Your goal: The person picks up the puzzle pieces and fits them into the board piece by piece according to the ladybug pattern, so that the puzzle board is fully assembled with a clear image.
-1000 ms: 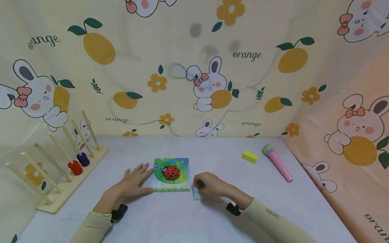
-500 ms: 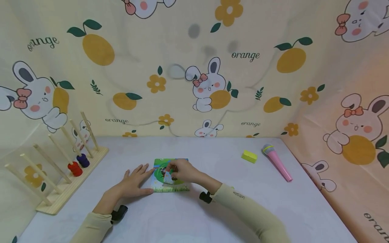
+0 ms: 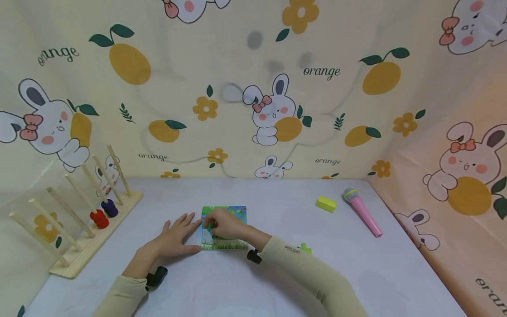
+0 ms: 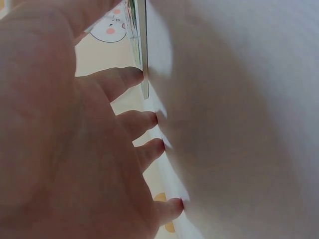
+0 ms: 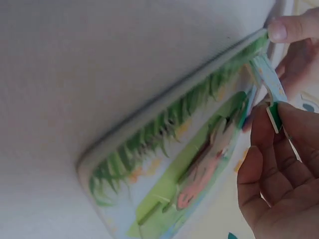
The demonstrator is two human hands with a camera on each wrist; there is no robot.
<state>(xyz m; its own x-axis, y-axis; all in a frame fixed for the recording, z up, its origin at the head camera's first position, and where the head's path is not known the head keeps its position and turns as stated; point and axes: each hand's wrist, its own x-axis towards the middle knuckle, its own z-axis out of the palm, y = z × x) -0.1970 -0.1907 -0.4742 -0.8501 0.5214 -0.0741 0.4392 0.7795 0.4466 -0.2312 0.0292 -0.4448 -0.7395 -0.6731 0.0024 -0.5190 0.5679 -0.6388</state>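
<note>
A square ladybug puzzle board (image 3: 233, 245) lies flat on the table, its picture mostly covered by my right hand (image 3: 225, 223) in the head view. Between thumb and fingertips that hand pinches a small puzzle piece (image 5: 269, 82), light blue with a green end. The piece is tilted over the board's left part, near the grass strip; whether it touches the board I cannot tell. My left hand (image 3: 174, 238) rests with spread, fairly straight fingers along the board's left edge (image 4: 143, 45). Its thumb (image 5: 279, 31) touches a corner of the board in the right wrist view.
Another green puzzle piece (image 3: 305, 248) shows partly behind the right forearm. A yellow block (image 3: 326, 204) and a pink toy microphone (image 3: 363, 213) lie at the back right. On the left stands a wooden peg rack (image 3: 75, 253) with red (image 3: 99, 219) and blue beads (image 3: 109, 208).
My right hand has carried the puzzle piece leftward from the table beside the board to over the board's left part. The left hand has kept its place.
</note>
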